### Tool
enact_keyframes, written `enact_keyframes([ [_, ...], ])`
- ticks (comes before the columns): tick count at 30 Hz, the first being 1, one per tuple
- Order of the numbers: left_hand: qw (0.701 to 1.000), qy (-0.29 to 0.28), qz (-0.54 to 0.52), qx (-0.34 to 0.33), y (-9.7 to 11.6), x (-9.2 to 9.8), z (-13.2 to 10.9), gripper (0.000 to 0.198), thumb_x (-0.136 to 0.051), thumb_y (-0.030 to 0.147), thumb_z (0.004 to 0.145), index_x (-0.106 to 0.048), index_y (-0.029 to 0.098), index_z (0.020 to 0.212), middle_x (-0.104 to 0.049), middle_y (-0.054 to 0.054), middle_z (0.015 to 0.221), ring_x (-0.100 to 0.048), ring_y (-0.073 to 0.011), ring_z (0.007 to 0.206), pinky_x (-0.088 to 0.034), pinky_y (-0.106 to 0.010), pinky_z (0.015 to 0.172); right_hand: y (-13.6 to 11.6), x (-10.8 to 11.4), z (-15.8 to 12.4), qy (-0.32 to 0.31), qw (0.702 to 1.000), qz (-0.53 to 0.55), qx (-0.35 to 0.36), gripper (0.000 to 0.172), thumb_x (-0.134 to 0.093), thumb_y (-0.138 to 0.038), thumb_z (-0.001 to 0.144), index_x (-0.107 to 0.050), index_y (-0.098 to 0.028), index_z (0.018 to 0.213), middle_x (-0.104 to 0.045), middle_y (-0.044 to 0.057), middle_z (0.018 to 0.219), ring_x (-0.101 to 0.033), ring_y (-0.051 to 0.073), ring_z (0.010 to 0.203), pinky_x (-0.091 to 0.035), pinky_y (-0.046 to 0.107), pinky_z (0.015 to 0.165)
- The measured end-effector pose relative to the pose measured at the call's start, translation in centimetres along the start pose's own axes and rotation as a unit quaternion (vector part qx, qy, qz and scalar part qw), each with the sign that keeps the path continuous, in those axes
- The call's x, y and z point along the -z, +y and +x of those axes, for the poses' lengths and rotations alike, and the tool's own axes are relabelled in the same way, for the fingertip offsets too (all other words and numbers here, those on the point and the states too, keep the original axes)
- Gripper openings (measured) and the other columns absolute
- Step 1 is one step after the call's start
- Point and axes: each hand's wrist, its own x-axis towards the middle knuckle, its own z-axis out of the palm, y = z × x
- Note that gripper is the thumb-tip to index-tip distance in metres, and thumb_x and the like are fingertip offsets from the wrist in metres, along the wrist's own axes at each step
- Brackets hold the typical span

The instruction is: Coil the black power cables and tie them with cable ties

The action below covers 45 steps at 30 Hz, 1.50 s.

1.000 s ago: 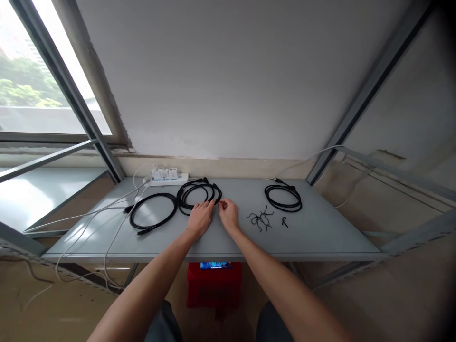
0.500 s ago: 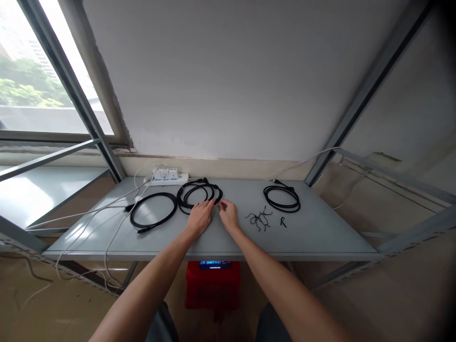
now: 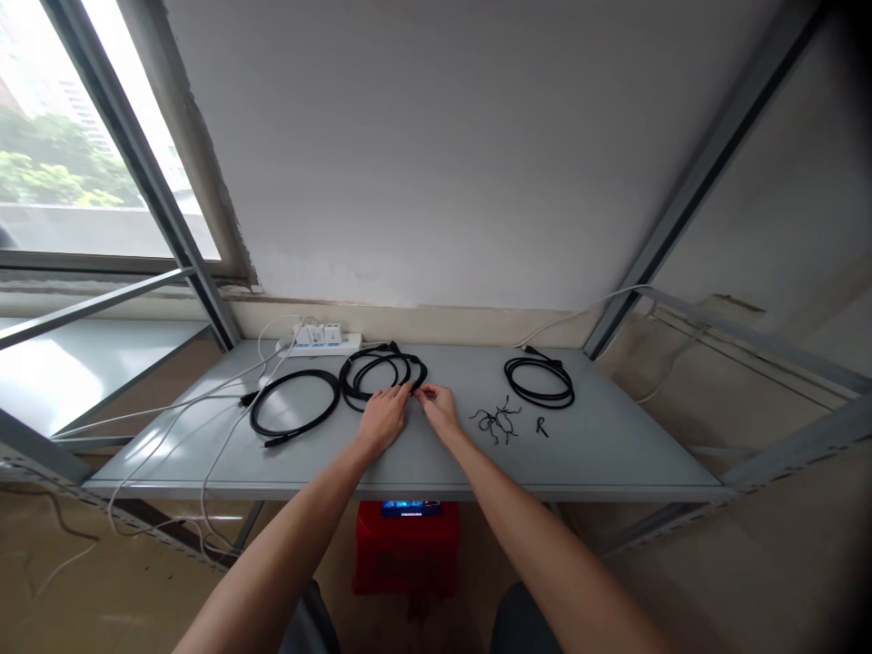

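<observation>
A black cable (image 3: 347,365), wound in overlapping loops, lies in the middle of the shelf. My left hand (image 3: 385,413) rests on its near right side, fingers closed on the loops. Right beside it, my right hand (image 3: 437,405) pinches at the coil's right edge. Whatever sits between those fingertips is too small to make out. To the right of my right hand lies a small tangle of black twist ties (image 3: 497,423). One separate bent black tie (image 3: 541,426) lies farther right.
Another coiled black cable (image 3: 257,427) lies at left, and one more (image 3: 540,400) at right. A white power strip (image 3: 344,345) with plugs stands against the wall. White cords (image 3: 204,392) cross the grey shelf's (image 3: 613,459) left end. Below is a red stool (image 3: 407,554) carrying a lit screen (image 3: 410,509).
My right fingers have shifted slightly at the coil's edge. My left hand stays on the cable, and the whole view has moved only a little.
</observation>
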Motion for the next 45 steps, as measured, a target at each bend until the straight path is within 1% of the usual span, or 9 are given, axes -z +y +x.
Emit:
enact_keyframes([
  [7, 1.0, 0.001, -0.004, -0.005, 0.1, 0.3, -0.1, 0.043, -0.029, 0.021, 0.108, -0.048, 0.02, 0.147, -0.07, -0.012, 0.131, -0.065, -0.0236, 0.121, -0.044, -0.038, 0.102, -0.7, -0.1, -0.7, 0.017, 1.0, -0.007, 0.013, 0.021, -0.061, -0.038, 0.073, -0.066, -0.019, 0.068, -0.067, 0.003, 0.066, -0.059, 0.019, 0.066, -0.046, 0.028, 0.062],
  [11, 1.0, 0.007, -0.009, -0.014, 0.2, 0.5, -0.1, 0.042, -0.03, 0.02, 0.107, -0.052, 0.02, 0.143, -0.073, -0.011, 0.123, -0.066, -0.023, 0.115, -0.045, -0.035, 0.098, -0.6, -0.2, -1.1, 0.076, 0.994, -0.076, 0.034, 0.014, -0.06, -0.031, 0.072, -0.056, -0.021, 0.063, -0.059, 0.0, 0.062, -0.053, 0.017, 0.062, -0.041, 0.028, 0.062],
  [16, 1.0, 0.005, -0.007, -0.024, 0.2, 0.5, -0.1, 0.043, -0.033, 0.015, 0.104, -0.053, 0.019, 0.142, -0.073, -0.011, 0.122, -0.066, -0.023, 0.115, -0.045, -0.035, 0.098, -1.6, -0.4, -1.9, 0.126, 0.957, -0.246, 0.092, 0.011, -0.056, -0.022, 0.078, -0.053, -0.021, 0.067, -0.057, 0.001, 0.08, -0.048, 0.015, 0.066, -0.036, 0.027, 0.065],
  [19, 1.0, -0.004, -0.004, -0.016, 0.2, 0.3, -0.1, 0.048, -0.037, 0.013, 0.101, -0.05, 0.018, 0.147, -0.071, -0.012, 0.126, -0.065, -0.0233, 0.118, -0.044, -0.036, 0.102, -2.3, -0.6, -2.4, 0.128, 0.933, -0.321, 0.099, 0.011, -0.054, -0.02, 0.085, -0.059, -0.021, 0.075, -0.059, 0.003, 0.089, -0.047, 0.015, 0.068, -0.031, 0.028, 0.063],
  [21, 1.0, -0.01, -0.007, -0.013, 0.2, 0.3, -0.1, 0.053, -0.038, 0.011, 0.1, -0.045, 0.019, 0.152, -0.071, -0.012, 0.128, -0.065, -0.023, 0.119, -0.044, -0.036, 0.103, -2.3, -0.6, -2.6, 0.119, 0.93, -0.336, 0.094, 0.01, -0.055, -0.02, 0.087, -0.062, -0.021, 0.08, -0.061, 0.004, 0.094, -0.049, 0.016, 0.07, -0.03, 0.028, 0.063],
  [25, 0.999, -0.019, -0.014, -0.021, 0.1, 0.3, -0.1, 0.064, -0.038, 0.011, 0.099, -0.033, 0.023, 0.161, -0.072, -0.011, 0.123, -0.067, -0.0224, 0.115, -0.046, -0.035, 0.1, -1.5, -0.3, -2.2, 0.103, 0.941, -0.313, 0.078, 0.017, -0.053, -0.023, 0.093, -0.067, -0.021, 0.085, -0.065, 0.006, 0.091, -0.056, 0.019, 0.075, -0.036, 0.029, 0.067],
  [29, 0.999, -0.028, -0.011, -0.016, 0.1, 0.4, -0.1, 0.066, -0.038, 0.01, 0.098, -0.032, 0.024, 0.163, -0.072, -0.01, 0.122, -0.067, -0.0222, 0.113, -0.047, -0.034, 0.098, -0.4, -0.1, -1.5, 0.065, 0.959, -0.263, 0.088, 0.026, -0.047, -0.026, 0.097, -0.068, -0.021, 0.083, -0.069, 0.008, 0.087, -0.061, 0.021, 0.078, -0.042, 0.03, 0.073],
  [36, 0.999, -0.026, -0.02, -0.013, 0.0, 0.3, -0.1, 0.065, -0.038, 0.011, 0.1, -0.032, 0.025, 0.162, -0.072, -0.009, 0.124, -0.068, -0.0224, 0.111, -0.047, -0.033, 0.096, 0.1, 0.1, -1.0, 0.05, 0.982, -0.163, 0.078, 0.025, -0.051, -0.033, 0.09, -0.069, -0.019, 0.078, -0.072, 0.008, 0.08, -0.063, 0.023, 0.075, -0.045, 0.032, 0.074],
  [45, 0.999, -0.027, -0.01, -0.013, 0.0, 0.2, 0.0, 0.062, -0.036, 0.014, 0.102, -0.031, 0.026, 0.163, -0.073, -0.009, 0.123, -0.068, -0.0224, 0.111, -0.047, -0.034, 0.097, -0.1, -0.1, -1.0, 0.057, 0.986, -0.147, 0.058, 0.022, -0.056, -0.032, 0.084, -0.071, -0.02, 0.075, -0.074, 0.008, 0.077, -0.065, 0.023, 0.073, -0.048, 0.033, 0.073],
])
